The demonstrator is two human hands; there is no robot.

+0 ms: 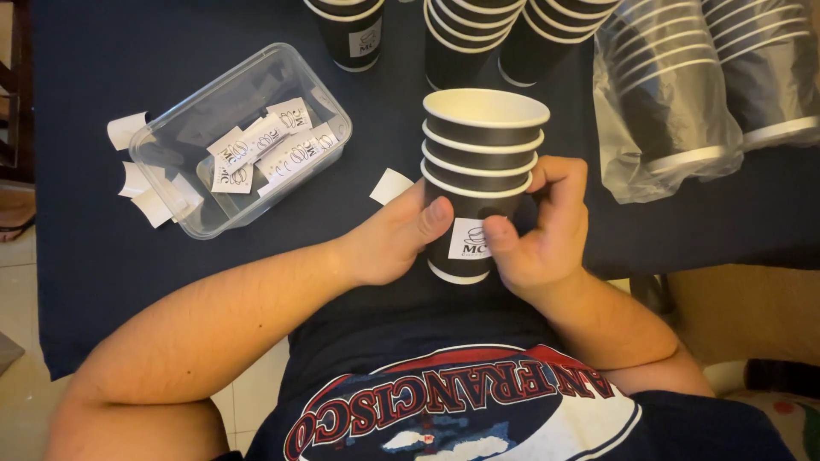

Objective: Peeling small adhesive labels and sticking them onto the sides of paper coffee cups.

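Holding: both hands grip a short stack of black paper cups point(481, 162) with white rims, upright, close to the body at the near edge of the bench point(102, 256).
Left hand: the left hand point(395, 239) wraps the lower left side of the stack, thumb lying across the front of the bottom cup.
Right hand: the right hand point(540, 229) curls round the right side, its thumb pressing on a white sticker point(469, 239) on the bottom cup's front.
Stack: four rims show, nested one in the next; the base hangs just past the bench's near edge, over the lap.
Tub: a clear plastic tub point(184, 141) sits to the left, tilted in view, holding loose white stickers point(265, 149); well apart from the hands.
Scraps: blank white paper bits point(137, 183) lie outside the tub's left wall, and one more point(391, 185) just beside the left hand.
Far edge: more cup stacks point(465, 34) stand along the top, just behind the held stack.
Right side: sleeves of cups in clear plastic wrap point(675, 94) lie there, near the right hand.
Open room: bare dark cloth shows between tub and left forearm, and along the left edge.
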